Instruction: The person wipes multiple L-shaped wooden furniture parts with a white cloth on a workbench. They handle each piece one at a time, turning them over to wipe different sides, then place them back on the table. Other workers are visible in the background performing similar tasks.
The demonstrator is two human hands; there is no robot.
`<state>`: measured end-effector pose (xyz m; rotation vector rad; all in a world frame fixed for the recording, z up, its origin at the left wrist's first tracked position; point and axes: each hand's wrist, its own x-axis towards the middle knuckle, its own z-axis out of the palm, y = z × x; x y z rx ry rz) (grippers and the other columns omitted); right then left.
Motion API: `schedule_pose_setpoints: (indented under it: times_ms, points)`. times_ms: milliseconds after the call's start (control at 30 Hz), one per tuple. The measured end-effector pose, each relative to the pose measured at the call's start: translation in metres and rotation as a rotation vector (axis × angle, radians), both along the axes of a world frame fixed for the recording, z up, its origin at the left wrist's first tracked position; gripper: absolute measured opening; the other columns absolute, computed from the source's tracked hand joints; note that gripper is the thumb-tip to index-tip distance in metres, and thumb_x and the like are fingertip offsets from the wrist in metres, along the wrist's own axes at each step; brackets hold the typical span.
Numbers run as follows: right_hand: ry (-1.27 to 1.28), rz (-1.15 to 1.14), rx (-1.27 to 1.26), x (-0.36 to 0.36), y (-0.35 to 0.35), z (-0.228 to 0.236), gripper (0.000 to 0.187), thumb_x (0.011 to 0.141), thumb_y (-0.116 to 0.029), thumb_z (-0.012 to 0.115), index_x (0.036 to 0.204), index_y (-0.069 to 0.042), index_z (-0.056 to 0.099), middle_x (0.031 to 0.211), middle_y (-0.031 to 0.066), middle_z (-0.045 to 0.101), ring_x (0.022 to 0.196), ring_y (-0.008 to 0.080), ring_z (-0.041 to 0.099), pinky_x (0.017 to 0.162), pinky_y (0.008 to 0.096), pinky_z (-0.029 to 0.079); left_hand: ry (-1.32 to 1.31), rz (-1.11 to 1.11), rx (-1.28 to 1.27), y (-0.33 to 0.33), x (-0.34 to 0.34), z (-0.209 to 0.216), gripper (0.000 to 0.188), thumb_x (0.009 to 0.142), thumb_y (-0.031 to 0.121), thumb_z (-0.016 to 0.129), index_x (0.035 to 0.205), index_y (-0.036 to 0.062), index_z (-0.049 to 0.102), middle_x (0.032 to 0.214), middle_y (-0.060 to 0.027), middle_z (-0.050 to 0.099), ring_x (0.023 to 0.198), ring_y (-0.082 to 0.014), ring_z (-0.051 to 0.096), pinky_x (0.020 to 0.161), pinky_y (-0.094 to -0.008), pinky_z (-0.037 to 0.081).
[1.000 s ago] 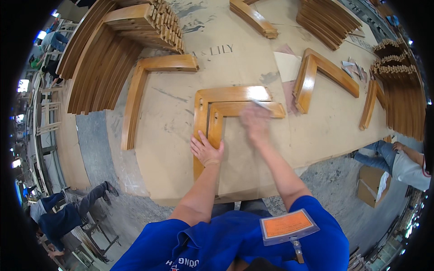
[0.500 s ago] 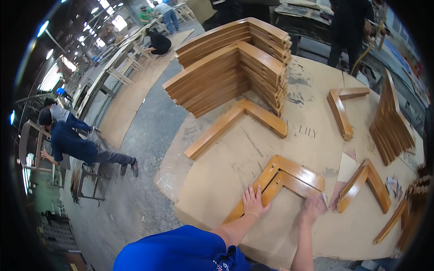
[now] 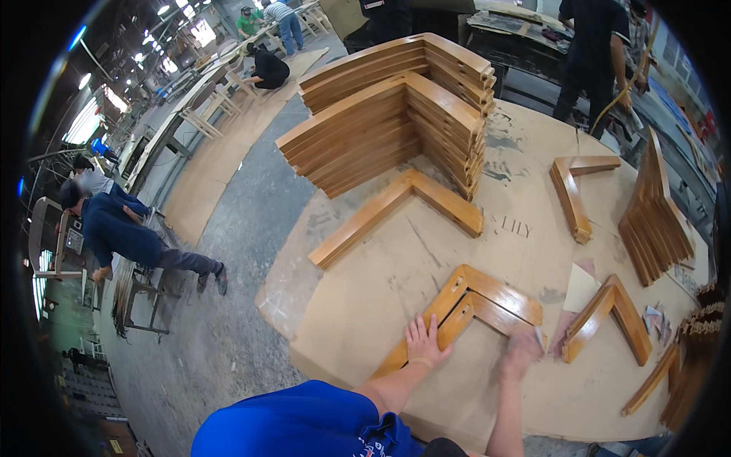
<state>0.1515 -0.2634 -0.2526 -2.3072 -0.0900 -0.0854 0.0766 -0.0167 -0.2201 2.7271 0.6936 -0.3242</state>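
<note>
Two glossy L-shaped wooden frame pieces lie nested on the papered table, an outer one point(image 3: 495, 288) and an inner one point(image 3: 457, 321), with a dark gap between them. My left hand point(image 3: 426, 344) rests across both near the left arm of the L, its fingers spread and lying on the wood. At the right end of the pieces is my right hand point(image 3: 522, 352), smeared by motion. Its fingers are closed on a small pale folded sheet point(image 3: 541, 338) that looks like sandpaper, held against the wood ends.
Tall stacks of L-shaped pieces point(image 3: 358, 137) stand at the far side, with a single piece point(image 3: 403, 206) before them. More pieces point(image 3: 609, 312) and another stack point(image 3: 655, 221) sit on the right. Loose abrasive sheets point(image 3: 582, 289) lie nearby. A co-worker point(image 3: 594, 61) stands beyond the table.
My right hand stays at the right end of the wooden pieces, still blurred. My left hand keeps its place. The view has shifted slightly, and the co-worker at the far right has changed posture.
</note>
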Motion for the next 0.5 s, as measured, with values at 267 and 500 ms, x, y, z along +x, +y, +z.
schedule_pose_setpoints:
  times_ms: [267, 500]
  points:
    - [-0.270, 0.153, -0.439, 0.021, 0.073, -0.020, 0.043, 0.097, -0.012, 0.040, 0.136, 0.006, 0.041, 0.139, 0.0234, 0.043, 0.134, 0.0356, 0.036, 0.112, 0.0458, 0.025, 0.028, -0.002, 0.002, -0.001, -0.001, 0.001, 0.097, 0.078, 0.061, 0.054, 0.151, 0.0103, 0.014, 0.153, -0.0243, 0.009, 0.141, -0.0407, 0.008, 0.113, -0.0538, 0.006]
    - [-0.019, -0.041, -0.237, 0.015, 0.006, 0.009, 0.043, 0.099, -0.017, 0.038, 0.135, 0.004, 0.043, 0.139, 0.0225, 0.044, 0.133, 0.0347, 0.038, 0.111, 0.0456, 0.026, 0.007, 0.000, 0.012, 0.001, -0.001, -0.002, 0.100, 0.076, 0.059, 0.058, 0.150, 0.0093, 0.015, 0.151, -0.0257, 0.013, 0.140, -0.0413, 0.011, 0.113, -0.0540, 0.007]
